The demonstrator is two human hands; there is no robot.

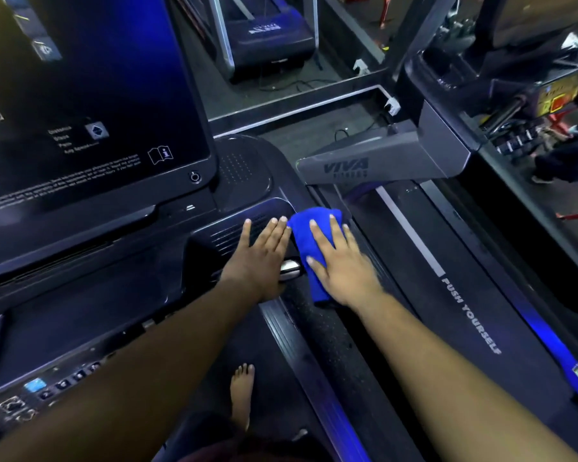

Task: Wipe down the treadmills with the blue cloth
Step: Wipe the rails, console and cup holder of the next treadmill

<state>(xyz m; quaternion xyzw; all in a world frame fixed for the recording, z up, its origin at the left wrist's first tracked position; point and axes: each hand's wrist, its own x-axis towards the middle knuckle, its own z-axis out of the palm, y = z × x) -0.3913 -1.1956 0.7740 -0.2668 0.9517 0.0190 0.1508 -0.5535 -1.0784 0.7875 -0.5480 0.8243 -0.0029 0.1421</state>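
Note:
A folded blue cloth (309,228) lies on the right end of the treadmill console (114,288), by its side arm. My right hand (341,265) presses flat on the cloth, fingers spread. My left hand (264,255) rests flat on the ribbed console panel just left of the cloth, fingers together and holding nothing. A silver handle sensor (289,270) shows between the two hands. The big dark screen (90,95) fills the upper left.
A neighbouring treadmill (414,248) with a "PUSH YOURSELF" belt and a grey "VIVA" motor cover (374,161) lies to the right. My bare foot (242,391) stands on the belt below. Another treadmill (267,31) and floor cables sit beyond.

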